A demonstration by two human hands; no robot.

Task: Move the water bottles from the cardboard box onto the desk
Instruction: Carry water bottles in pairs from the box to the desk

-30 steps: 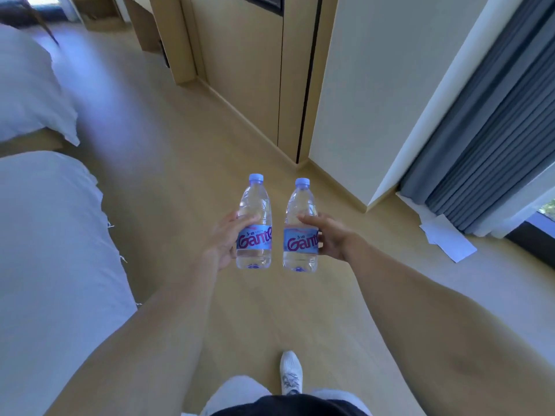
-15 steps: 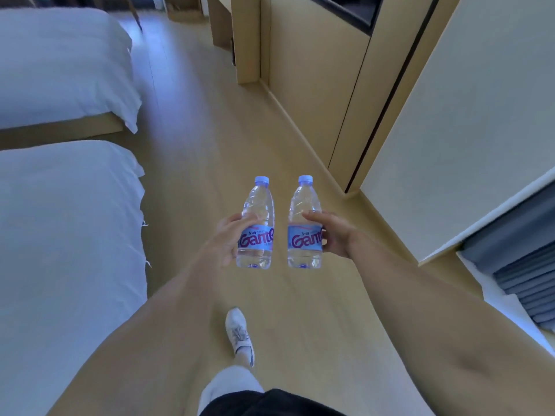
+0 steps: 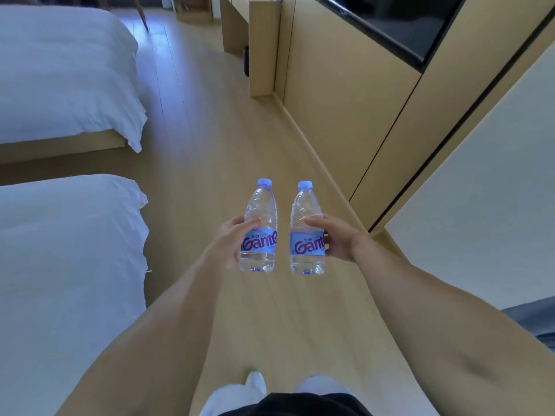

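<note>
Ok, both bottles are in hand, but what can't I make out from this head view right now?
- Cardboard box: nowhere in the head view, so how many bottles remain is unknown.
- Desk: cut off by the top edge; its surface barely shows.
- Left hand grip: fingers hidden behind the left bottle.
- Right hand grip: fingers hidden behind the right bottle.
- Small label print: too small to read.

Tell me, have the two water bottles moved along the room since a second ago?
Yes. The water bottles have been carried forward past the wooden cabinets, toward the desk ahead.
</note>
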